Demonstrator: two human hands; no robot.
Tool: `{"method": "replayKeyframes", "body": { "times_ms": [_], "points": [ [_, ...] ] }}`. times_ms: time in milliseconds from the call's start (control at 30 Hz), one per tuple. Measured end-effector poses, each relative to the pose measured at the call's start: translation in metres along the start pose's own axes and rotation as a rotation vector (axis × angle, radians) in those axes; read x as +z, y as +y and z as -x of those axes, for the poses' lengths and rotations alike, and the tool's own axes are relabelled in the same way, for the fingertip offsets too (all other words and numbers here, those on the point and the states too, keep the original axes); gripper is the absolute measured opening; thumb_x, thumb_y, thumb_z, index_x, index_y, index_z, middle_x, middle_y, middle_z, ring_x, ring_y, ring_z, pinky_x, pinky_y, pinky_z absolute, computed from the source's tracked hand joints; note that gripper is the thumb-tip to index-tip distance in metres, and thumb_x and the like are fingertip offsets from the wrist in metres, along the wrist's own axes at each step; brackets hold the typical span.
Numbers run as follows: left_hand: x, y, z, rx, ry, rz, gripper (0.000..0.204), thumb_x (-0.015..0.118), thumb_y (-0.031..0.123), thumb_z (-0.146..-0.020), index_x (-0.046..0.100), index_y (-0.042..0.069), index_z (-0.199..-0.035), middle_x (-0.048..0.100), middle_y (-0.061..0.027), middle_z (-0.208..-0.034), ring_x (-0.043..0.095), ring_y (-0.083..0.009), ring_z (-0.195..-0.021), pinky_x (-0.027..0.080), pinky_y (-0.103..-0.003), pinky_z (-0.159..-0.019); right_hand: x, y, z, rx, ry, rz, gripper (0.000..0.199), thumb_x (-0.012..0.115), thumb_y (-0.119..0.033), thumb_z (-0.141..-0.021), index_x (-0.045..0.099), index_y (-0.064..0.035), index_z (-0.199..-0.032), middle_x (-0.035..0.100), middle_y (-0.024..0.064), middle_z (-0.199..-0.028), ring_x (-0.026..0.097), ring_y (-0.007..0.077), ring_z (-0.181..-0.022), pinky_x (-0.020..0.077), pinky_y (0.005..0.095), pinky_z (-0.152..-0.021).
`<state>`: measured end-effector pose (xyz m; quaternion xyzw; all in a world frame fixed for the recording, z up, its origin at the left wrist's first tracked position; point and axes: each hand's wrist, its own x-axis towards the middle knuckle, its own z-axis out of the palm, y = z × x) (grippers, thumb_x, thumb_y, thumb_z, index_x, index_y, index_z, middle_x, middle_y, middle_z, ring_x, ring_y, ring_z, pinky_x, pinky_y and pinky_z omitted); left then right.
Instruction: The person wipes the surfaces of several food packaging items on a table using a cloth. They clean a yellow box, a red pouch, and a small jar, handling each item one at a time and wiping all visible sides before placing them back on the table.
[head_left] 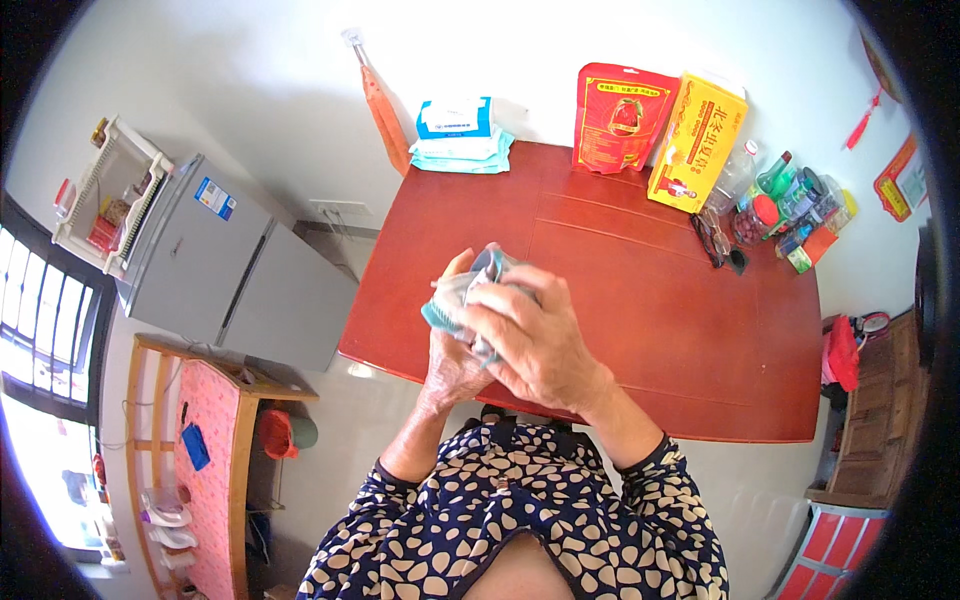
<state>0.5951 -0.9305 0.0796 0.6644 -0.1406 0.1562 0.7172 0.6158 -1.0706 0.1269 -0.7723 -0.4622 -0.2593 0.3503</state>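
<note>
Above the near part of the red-brown table (640,300), both my hands close round a crumpled grey-and-teal cloth (455,295). My left hand (452,365) supports it from below and the left, with the thumb up along its side. Across its top and right side curl the fingers of my right hand (540,335). Something shiny and partly see-through shows among the folds at the top. I cannot make out whether the cloth wraps another thing, because my right fingers cover most of it.
Wipe packs (460,150) lie at the table's far left corner. A red pouch (622,118) and a yellow box (698,145) stand along the back. Glasses (712,238), a red-lidded jar (755,220) and several bottles crowd the right. Left of the table stands a grey refrigerator (205,250).
</note>
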Motion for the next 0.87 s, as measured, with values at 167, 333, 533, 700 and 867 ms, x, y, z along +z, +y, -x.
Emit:
{"method": "replayKeyframes", "body": {
  "times_ms": [167, 333, 533, 700, 867],
  "points": [
    [0.013, 0.011, 0.002, 0.038, -0.016, -0.202, 0.112, 0.079, 0.005, -0.065, 0.005, 0.006, -0.148, 0.039, -0.0159, -0.136, 0.043, -0.0242, -0.126, 0.039, -0.037, -0.103, -0.002, 0.032, -0.018, 0.194, -0.1, -0.205, 0.02, 0.061, -0.011, -0.082, 0.061, -0.0068, -0.101, 0.057, 0.0057, -0.104, 0.054, 0.023, -0.096, 0.0442, 0.0351, -0.083],
    [0.021, 0.0, 0.0, -0.036, -0.002, -0.085, 0.121, 0.076, -0.002, -0.062, -0.008, 0.009, -0.148, 0.047, -0.0163, -0.121, 0.052, -0.0255, -0.113, 0.043, -0.037, -0.098, 0.011, 0.051, -0.007, 0.757, -0.025, -0.916, 0.026, 0.047, -0.023, -0.096, 0.058, 0.0, -0.102, 0.058, 0.0061, -0.084, 0.058, 0.0138, -0.076, 0.046, 0.0258, -0.074],
    [0.01, -0.016, 0.0, -0.004, 0.032, -0.118, 0.12, 0.08, 0.004, -0.062, -0.004, 0.007, -0.148, 0.05, -0.0158, -0.117, 0.054, -0.0267, -0.11, 0.045, -0.039, -0.095, 0.037, 0.024, 0.029, 0.505, 0.335, -0.473, 0.029, 0.047, -0.024, -0.096, 0.058, -0.0008, -0.11, 0.051, 0.0153, -0.111, 0.049, 0.0274, -0.103, 0.0376, 0.0381, -0.091],
    [0.009, -0.008, -0.005, -0.048, 0.074, -0.132, 0.124, 0.085, 0.021, -0.066, -0.007, 0.005, -0.148, 0.052, -0.015, -0.118, 0.055, -0.0266, -0.109, 0.046, -0.039, -0.094, 0.029, 0.005, 0.042, 0.1, 0.177, 0.09, 0.038, 0.063, -0.019, -0.083, 0.06, -0.0037, -0.118, 0.049, 0.012, -0.12, 0.045, 0.0296, -0.104, 0.0393, 0.0393, -0.089],
    [0.011, -0.008, 0.0, 0.044, 0.007, -0.196, 0.115, 0.079, 0.023, -0.074, -0.007, 0.003, -0.147, 0.052, -0.013, -0.124, 0.053, -0.0276, -0.114, 0.03, -0.041, -0.109, 0.003, 0.008, 0.016, 0.039, 0.012, 0.074, 0.04, 0.067, -0.021, -0.08, 0.063, -0.01, -0.118, 0.052, 0.0092, -0.123, 0.045, 0.0277, -0.105, 0.039, 0.0427, -0.09]
  ]
}}
